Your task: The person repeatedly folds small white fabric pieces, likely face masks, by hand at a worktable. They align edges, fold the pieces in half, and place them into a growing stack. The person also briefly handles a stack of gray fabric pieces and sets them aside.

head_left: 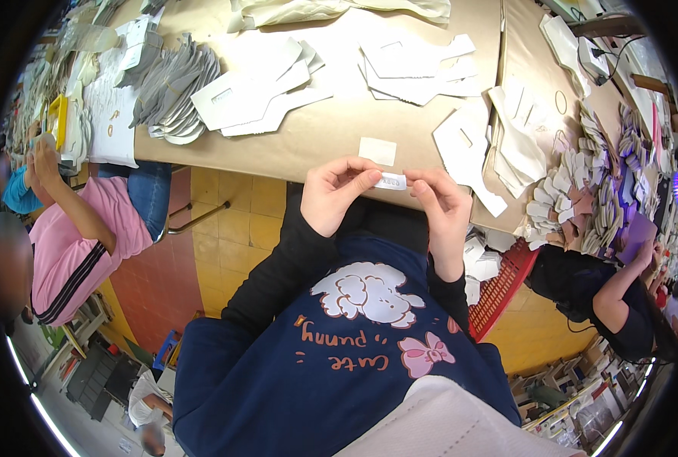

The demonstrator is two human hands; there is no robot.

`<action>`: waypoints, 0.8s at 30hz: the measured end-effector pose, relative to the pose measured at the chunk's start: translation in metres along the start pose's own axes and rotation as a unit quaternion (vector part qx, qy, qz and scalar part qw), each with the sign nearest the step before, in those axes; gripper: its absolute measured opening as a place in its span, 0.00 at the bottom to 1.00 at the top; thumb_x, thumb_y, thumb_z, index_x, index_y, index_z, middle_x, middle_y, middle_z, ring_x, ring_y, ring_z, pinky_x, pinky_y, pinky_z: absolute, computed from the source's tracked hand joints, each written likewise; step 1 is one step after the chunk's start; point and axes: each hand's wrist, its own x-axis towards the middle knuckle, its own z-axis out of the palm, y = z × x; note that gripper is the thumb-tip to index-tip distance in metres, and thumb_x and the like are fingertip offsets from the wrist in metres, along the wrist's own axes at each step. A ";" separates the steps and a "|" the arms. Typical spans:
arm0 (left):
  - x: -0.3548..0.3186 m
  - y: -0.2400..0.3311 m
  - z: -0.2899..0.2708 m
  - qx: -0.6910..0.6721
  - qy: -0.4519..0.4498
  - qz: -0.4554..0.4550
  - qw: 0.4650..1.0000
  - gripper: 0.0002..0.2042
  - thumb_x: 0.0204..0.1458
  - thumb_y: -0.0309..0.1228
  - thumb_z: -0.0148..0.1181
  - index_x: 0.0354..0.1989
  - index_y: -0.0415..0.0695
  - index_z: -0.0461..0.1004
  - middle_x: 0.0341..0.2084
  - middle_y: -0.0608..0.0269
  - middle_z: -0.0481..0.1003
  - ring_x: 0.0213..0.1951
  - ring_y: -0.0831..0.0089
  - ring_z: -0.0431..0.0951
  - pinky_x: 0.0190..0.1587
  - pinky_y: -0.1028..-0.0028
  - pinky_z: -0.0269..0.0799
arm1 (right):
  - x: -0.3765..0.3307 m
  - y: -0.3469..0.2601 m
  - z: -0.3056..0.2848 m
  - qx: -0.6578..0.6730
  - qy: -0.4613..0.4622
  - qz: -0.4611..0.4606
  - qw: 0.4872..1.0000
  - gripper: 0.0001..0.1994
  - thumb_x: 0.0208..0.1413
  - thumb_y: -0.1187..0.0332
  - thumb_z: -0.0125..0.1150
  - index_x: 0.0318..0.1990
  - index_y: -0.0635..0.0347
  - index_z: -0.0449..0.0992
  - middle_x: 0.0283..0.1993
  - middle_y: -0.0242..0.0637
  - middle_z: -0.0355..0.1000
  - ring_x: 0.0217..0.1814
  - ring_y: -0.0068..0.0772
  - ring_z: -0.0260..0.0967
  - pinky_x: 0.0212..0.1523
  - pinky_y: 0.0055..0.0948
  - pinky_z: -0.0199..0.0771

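Note:
Near the table's front edge, a small white printed label is stretched between my two hands. My left hand pinches its left end between thumb and forefinger. At the other end, the thumb and forefinger of my right hand close on the label. Just beyond my fingertips a small cream rectangular card lies flat on the brown-covered table. White cut pieces with slots in them lie to the right of my hands.
More white cut pieces and a fanned grey stack lie at the left. Piles of small pieces crowd the right, above a red plastic basket. One person in a pink shirt works at left, another in black at right.

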 end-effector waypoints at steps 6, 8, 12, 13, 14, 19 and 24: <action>-0.003 0.006 0.006 0.018 -0.044 -0.021 0.999 0.09 0.58 0.23 0.65 0.45 0.33 0.79 0.37 0.60 0.82 0.39 0.78 0.80 0.46 0.78 0.76 | 0.000 0.001 -0.001 0.081 -0.067 0.069 0.992 0.06 0.59 0.77 0.65 0.42 0.71 0.81 0.38 0.35 0.78 0.40 0.21 0.75 0.45 0.20 0.75; -0.003 0.007 0.007 0.011 -0.060 -0.029 0.998 0.09 0.58 0.22 0.64 0.46 0.33 0.79 0.38 0.58 0.82 0.39 0.77 0.81 0.47 0.78 0.76 | -0.001 -0.001 0.001 0.066 -0.067 0.073 0.993 0.07 0.59 0.78 0.65 0.43 0.71 0.81 0.38 0.35 0.78 0.40 0.21 0.75 0.45 0.20 0.75; -0.003 0.004 0.006 0.014 -0.028 -0.027 0.999 0.09 0.58 0.21 0.64 0.46 0.33 0.79 0.40 0.56 0.82 0.39 0.75 0.82 0.47 0.78 0.77 | 0.000 -0.004 0.009 0.059 -0.033 0.038 0.997 0.07 0.59 0.78 0.65 0.43 0.71 0.81 0.37 0.35 0.77 0.40 0.21 0.74 0.44 0.20 0.74; -0.003 0.002 0.006 -0.014 -0.016 -0.034 0.999 0.09 0.58 0.21 0.64 0.46 0.33 0.79 0.40 0.56 0.82 0.40 0.75 0.82 0.48 0.77 0.76 | -0.001 -0.004 0.013 0.101 -0.011 0.027 0.995 0.06 0.59 0.78 0.65 0.42 0.71 0.81 0.37 0.35 0.77 0.40 0.21 0.74 0.44 0.21 0.74; -0.003 0.000 0.007 -0.041 -0.004 -0.042 0.998 0.09 0.58 0.22 0.64 0.46 0.33 0.79 0.40 0.57 0.82 0.41 0.75 0.81 0.48 0.77 0.76 | -0.003 -0.003 0.017 0.139 0.017 0.028 0.990 0.06 0.59 0.79 0.65 0.42 0.71 0.81 0.37 0.35 0.77 0.40 0.22 0.74 0.44 0.21 0.73; -0.001 -0.006 0.015 -0.127 -0.011 -0.013 0.992 0.08 0.60 0.24 0.63 0.45 0.34 0.80 0.39 0.60 0.81 0.44 0.77 0.78 0.51 0.77 0.71 | 0.000 0.000 0.017 0.063 -0.005 0.008 0.998 0.04 0.59 0.79 0.64 0.40 0.70 0.81 0.35 0.35 0.77 0.40 0.23 0.73 0.44 0.22 0.72; 0.002 0.006 0.009 -0.018 -0.043 -0.027 0.999 0.07 0.60 0.26 0.63 0.41 0.35 0.82 0.36 0.63 0.81 0.41 0.80 0.77 0.50 0.78 0.70 | 0.004 -0.008 0.001 -0.065 -0.059 -0.048 0.995 0.04 0.57 0.76 0.65 0.36 0.70 0.79 0.33 0.37 0.76 0.35 0.26 0.71 0.40 0.24 0.70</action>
